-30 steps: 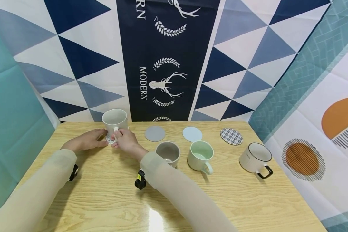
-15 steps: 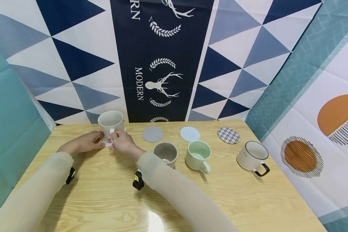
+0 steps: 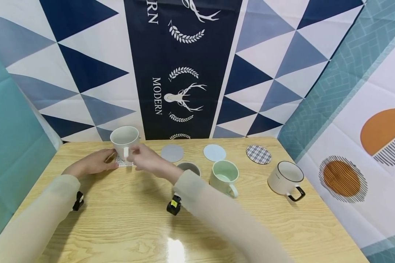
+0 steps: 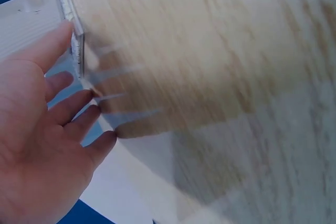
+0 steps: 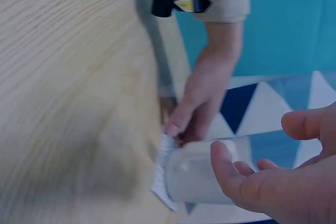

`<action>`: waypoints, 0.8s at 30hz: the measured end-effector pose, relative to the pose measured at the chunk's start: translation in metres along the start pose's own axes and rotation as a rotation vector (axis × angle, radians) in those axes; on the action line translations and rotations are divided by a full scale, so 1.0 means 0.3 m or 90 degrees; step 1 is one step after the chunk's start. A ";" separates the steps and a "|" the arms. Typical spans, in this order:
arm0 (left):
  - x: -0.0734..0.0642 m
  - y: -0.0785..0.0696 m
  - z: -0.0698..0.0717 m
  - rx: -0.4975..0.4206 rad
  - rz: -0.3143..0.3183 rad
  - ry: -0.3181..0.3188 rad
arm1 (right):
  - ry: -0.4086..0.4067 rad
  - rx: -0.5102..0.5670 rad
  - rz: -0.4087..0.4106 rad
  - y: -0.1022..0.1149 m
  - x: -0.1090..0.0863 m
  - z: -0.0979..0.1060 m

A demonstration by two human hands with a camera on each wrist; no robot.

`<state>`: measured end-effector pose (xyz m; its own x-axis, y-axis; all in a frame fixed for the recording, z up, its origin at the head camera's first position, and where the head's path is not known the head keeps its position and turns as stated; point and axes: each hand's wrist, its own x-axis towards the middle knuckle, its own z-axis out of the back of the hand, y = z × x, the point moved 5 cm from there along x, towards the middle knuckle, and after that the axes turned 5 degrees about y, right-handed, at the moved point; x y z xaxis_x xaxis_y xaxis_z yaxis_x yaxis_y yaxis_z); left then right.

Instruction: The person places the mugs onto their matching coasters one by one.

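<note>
A white mug (image 3: 121, 146) stands upright on a speckled square coaster (image 3: 124, 163) at the table's back left, its handle toward me. My left hand (image 3: 93, 162) is beside the coaster. In the left wrist view, that thumb lies right at the coaster's edge (image 4: 80, 59) while the other fingertips rest spread on the tabletop. My right hand (image 3: 149, 160) is blurred just right of the mug handle. From the right wrist, the thumb and fingers of the right hand (image 5: 278, 184) show loosely spread, with nothing between them, overlapping part of the mug (image 5: 194, 182).
Behind my right forearm is a grey-brown cup (image 3: 189, 167), partly hidden. Right of it stand a pale green mug (image 3: 224, 177) and a white mug with a black handle (image 3: 285, 178). Grey (image 3: 172, 153), pale blue (image 3: 214, 152) and plaid (image 3: 258, 154) round coasters lie along the back.
My right hand has let go of the mug's handle and drawn back to the right. The mug stays on the coaster, and my left hand is still beside it.
</note>
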<state>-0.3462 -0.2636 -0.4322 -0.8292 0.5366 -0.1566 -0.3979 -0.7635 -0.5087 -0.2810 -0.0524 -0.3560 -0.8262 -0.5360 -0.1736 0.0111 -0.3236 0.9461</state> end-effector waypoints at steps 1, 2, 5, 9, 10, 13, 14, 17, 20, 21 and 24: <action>-0.002 -0.003 0.004 -0.003 -0.001 -0.004 | 0.006 0.009 0.004 0.009 -0.012 0.015; -0.003 -0.006 0.009 -0.003 -0.005 -0.009 | 0.008 0.018 0.006 0.017 -0.025 0.032; -0.006 -0.009 0.025 0.011 -0.016 -0.026 | 0.009 0.024 0.014 0.042 -0.069 0.090; -0.017 -0.015 0.047 0.030 -0.021 -0.042 | -0.003 0.021 0.031 0.076 -0.146 0.182; -0.023 -0.018 0.054 0.031 -0.017 -0.046 | -0.003 0.015 0.040 0.085 -0.169 0.207; -0.044 -0.028 0.081 0.033 0.006 -0.056 | -0.012 0.003 0.063 0.098 -0.242 0.280; -0.052 -0.030 0.090 0.039 0.013 -0.062 | -0.015 0.000 0.068 0.096 -0.266 0.303; -0.069 -0.041 0.112 0.050 0.028 -0.074 | -0.028 0.000 0.080 0.084 -0.334 0.359; -0.082 -0.055 0.127 0.059 0.032 -0.086 | -0.041 -0.005 0.080 0.061 -0.392 0.399; -0.086 -0.062 0.131 0.061 0.032 -0.089 | -0.044 -0.007 0.081 0.053 -0.408 0.408; -0.094 -0.090 0.142 0.062 0.035 -0.104 | -0.051 -0.013 0.085 0.029 -0.453 0.431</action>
<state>-0.3288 -0.2734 -0.3780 -0.9001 0.4340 -0.0391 -0.3797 -0.8252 -0.4182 -0.2416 0.1184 -0.2889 -0.8592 -0.5112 -0.0228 0.1351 -0.2696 0.9534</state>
